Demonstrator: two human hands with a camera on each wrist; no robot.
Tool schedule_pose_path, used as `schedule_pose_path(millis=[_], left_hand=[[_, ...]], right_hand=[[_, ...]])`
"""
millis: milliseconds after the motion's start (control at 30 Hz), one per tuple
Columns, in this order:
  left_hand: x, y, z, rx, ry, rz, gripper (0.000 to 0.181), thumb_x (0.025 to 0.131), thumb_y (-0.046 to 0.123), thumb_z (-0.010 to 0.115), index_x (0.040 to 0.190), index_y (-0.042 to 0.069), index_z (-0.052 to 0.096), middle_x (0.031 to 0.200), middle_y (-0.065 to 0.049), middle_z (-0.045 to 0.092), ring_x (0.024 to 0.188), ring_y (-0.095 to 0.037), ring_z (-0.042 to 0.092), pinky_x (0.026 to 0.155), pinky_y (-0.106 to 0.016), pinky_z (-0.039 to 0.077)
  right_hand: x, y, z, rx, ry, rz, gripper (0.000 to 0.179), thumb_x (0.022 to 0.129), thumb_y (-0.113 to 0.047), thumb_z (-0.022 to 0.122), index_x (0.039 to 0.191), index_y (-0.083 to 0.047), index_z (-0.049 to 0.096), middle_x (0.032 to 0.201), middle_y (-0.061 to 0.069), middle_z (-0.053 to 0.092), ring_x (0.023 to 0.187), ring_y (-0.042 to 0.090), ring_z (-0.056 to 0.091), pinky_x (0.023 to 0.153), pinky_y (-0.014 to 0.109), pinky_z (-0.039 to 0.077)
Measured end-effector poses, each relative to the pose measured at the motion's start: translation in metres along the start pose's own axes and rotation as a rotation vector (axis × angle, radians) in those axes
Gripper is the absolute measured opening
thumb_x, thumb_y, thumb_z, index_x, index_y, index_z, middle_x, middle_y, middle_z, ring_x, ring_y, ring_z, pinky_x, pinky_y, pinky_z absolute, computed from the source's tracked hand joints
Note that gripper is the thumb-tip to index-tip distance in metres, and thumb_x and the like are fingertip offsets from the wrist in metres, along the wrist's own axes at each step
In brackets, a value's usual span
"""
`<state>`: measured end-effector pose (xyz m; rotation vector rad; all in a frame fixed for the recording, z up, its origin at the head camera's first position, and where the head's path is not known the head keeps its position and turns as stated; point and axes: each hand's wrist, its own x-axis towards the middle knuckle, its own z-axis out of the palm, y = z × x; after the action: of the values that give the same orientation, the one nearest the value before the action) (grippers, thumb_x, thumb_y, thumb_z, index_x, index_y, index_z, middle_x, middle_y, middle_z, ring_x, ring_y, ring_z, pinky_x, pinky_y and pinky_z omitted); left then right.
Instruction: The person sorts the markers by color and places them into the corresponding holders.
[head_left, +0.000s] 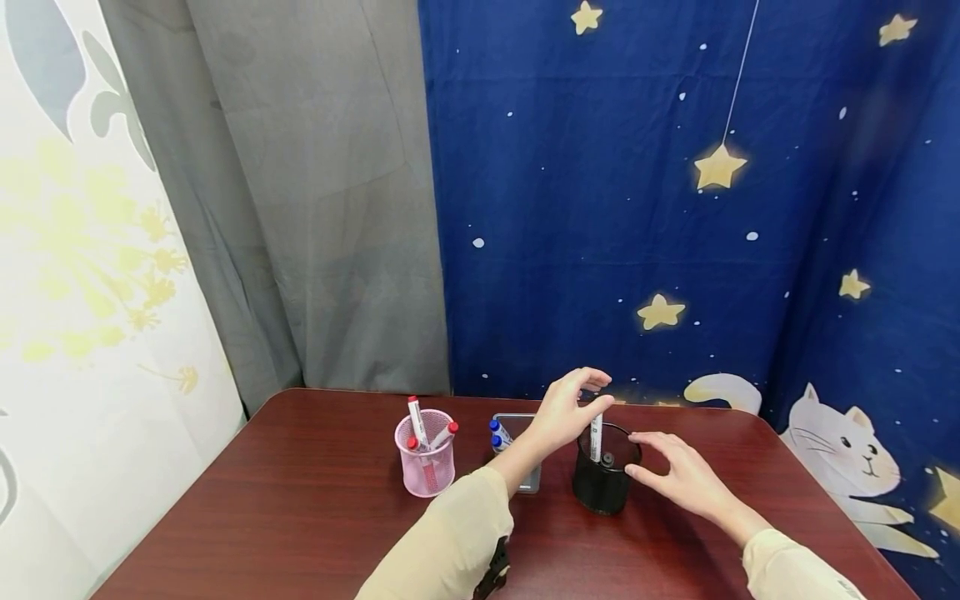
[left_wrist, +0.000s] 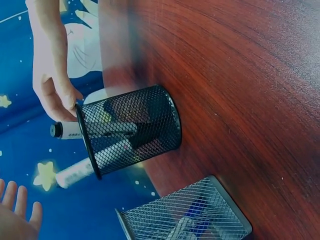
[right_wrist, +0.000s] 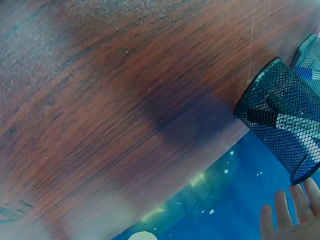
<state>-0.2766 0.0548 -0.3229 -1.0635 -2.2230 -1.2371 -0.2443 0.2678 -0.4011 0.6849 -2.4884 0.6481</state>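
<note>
A black mesh pen holder (head_left: 602,487) stands on the table with two white markers in it; one marker (head_left: 596,437) leans upright, and the black end of the other (left_wrist: 56,130) pokes past the rim in the left wrist view. My left hand (head_left: 566,411) hovers just above this holder, fingers spread and holding nothing; in the left wrist view a gap separates it from the leaning marker (left_wrist: 75,173). At the holder's right side, my right hand (head_left: 686,477) touches the rim with extended fingers and thumb.
Left of my forearm stands a pink mesh pen holder (head_left: 427,483) with several red-capped markers. A grey mesh holder (head_left: 531,482) with blue-capped markers (head_left: 498,433) sits between, partly hidden by my left arm. Curtains hang behind the brown table (head_left: 315,500).
</note>
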Motion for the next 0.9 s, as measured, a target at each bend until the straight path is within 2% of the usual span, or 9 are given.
schedule_pose_path(millis=[133,267,367,500,567,700,800,900], left_hand=[[-0.006,0.006,-0.001,-0.047,-0.03,0.013,0.022,0.085,0.019,0.06,0.104,0.009,0.058,0.098,0.0,0.059,0.089,-0.005,0.056,0.077,-0.019,0.043],[-0.016,0.016,-0.003,-0.097,-0.054,0.06,0.019,0.085,0.014,0.059,0.103,0.007,0.058,0.097,-0.001,0.06,0.086,-0.001,0.056,0.075,-0.016,0.043],[-0.026,0.029,-0.009,-0.149,-0.074,0.087,0.018,0.084,0.008,0.059,0.102,0.002,0.058,0.097,-0.008,0.061,0.085,-0.005,0.058,0.073,-0.02,0.045],[-0.043,0.044,-0.02,-0.196,-0.099,0.099,0.018,0.083,0.003,0.059,0.101,-0.001,0.057,0.094,-0.01,0.062,0.083,-0.008,0.058,0.072,-0.023,0.047],[-0.052,0.043,-0.022,-0.194,-0.106,0.112,0.018,0.084,0.004,0.058,0.101,0.002,0.057,0.092,-0.006,0.062,0.083,-0.005,0.058,0.071,-0.021,0.046],[-0.07,0.028,-0.021,-0.203,-0.12,0.132,0.018,0.084,0.007,0.057,0.103,0.004,0.057,0.092,-0.003,0.062,0.084,-0.001,0.056,0.071,-0.019,0.046],[-0.085,0.024,-0.026,-0.243,-0.13,0.1,0.019,0.083,0.005,0.058,0.102,0.002,0.057,0.092,-0.005,0.062,0.083,-0.004,0.057,0.071,-0.022,0.046],[-0.098,0.032,-0.04,-0.281,-0.134,0.051,0.018,0.081,0.001,0.059,0.1,0.0,0.058,0.091,-0.008,0.062,0.082,-0.007,0.058,0.071,-0.023,0.047]], right_hand=[[0.0,0.0,0.0,-0.001,0.008,-0.006,0.042,0.074,-0.035,0.07,0.107,-0.01,0.061,0.105,0.004,0.059,0.097,0.021,0.052,0.078,0.042,0.041],[0.0,0.001,0.001,-0.007,0.028,-0.025,0.042,0.073,-0.033,0.071,0.106,-0.01,0.061,0.103,0.003,0.06,0.094,0.021,0.053,0.076,0.042,0.042],[0.001,0.002,0.002,-0.011,0.031,-0.031,0.041,0.072,-0.032,0.072,0.106,-0.01,0.061,0.102,0.002,0.06,0.093,0.021,0.053,0.075,0.042,0.042],[0.001,0.002,0.001,-0.011,0.018,-0.022,0.042,0.073,-0.034,0.071,0.107,-0.012,0.061,0.102,0.001,0.059,0.092,0.019,0.052,0.074,0.042,0.043],[0.0,0.002,0.0,-0.009,0.01,-0.013,0.043,0.073,-0.035,0.071,0.108,-0.012,0.06,0.102,0.001,0.059,0.093,0.019,0.052,0.074,0.042,0.043],[0.0,0.002,0.001,-0.012,0.003,0.003,0.043,0.073,-0.036,0.07,0.108,-0.013,0.06,0.103,0.001,0.059,0.093,0.019,0.052,0.074,0.042,0.043],[0.0,0.002,0.001,-0.02,0.012,-0.001,0.043,0.072,-0.037,0.071,0.107,-0.013,0.061,0.102,0.001,0.059,0.093,0.019,0.052,0.074,0.042,0.043],[0.0,0.002,0.002,-0.028,0.024,-0.012,0.043,0.072,-0.035,0.071,0.106,-0.012,0.061,0.102,0.002,0.06,0.093,0.02,0.052,0.074,0.042,0.042]])
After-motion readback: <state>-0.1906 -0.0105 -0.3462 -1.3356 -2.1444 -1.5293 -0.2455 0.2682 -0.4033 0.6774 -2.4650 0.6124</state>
